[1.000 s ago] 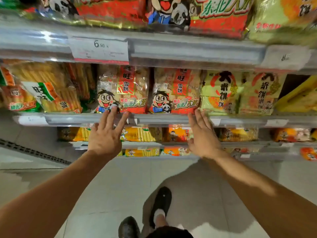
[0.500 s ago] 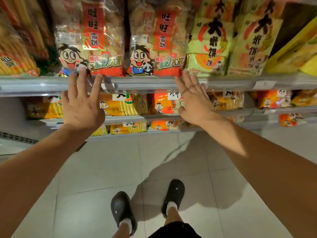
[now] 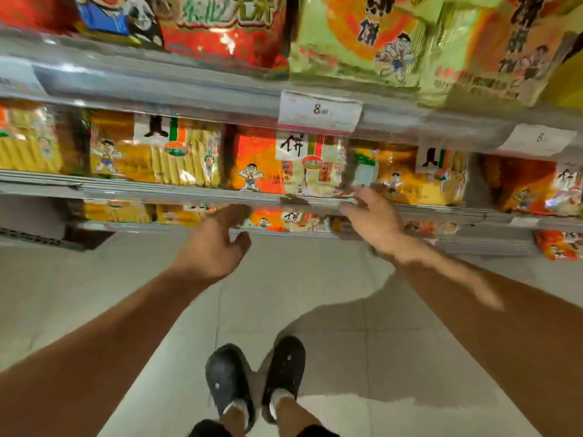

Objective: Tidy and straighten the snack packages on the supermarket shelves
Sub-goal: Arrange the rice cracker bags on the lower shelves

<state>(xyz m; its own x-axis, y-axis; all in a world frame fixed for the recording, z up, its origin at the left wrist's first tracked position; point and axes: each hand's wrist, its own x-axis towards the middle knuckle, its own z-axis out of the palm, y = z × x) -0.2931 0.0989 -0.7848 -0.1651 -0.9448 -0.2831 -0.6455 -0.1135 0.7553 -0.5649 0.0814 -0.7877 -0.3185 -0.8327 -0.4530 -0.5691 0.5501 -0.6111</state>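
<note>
Head view: while both arms reach toward the racks, neither hand holds a package.
Left hand (image 3: 217, 244): at centre, fingers loosely curled and empty, below the middle shelf (image 3: 189, 189) lip, apparently poised to reach in.
Right hand (image 3: 375, 220): at 2 o'clock from the left, fingers spread and released, tips at the shelf edge beside the orange rice-cracker bag (image 3: 284, 162), probably ready to push its face square.
Snack packages: yellow bags (image 3: 176, 152) at 10 o'clock stand upright facing out; green bags (image 3: 362, 39) at 12 o'clock overhang their shelf.
Price tag (image 3: 320, 111): clipped above the orange bag.
Blur: contact uncertain.
</note>
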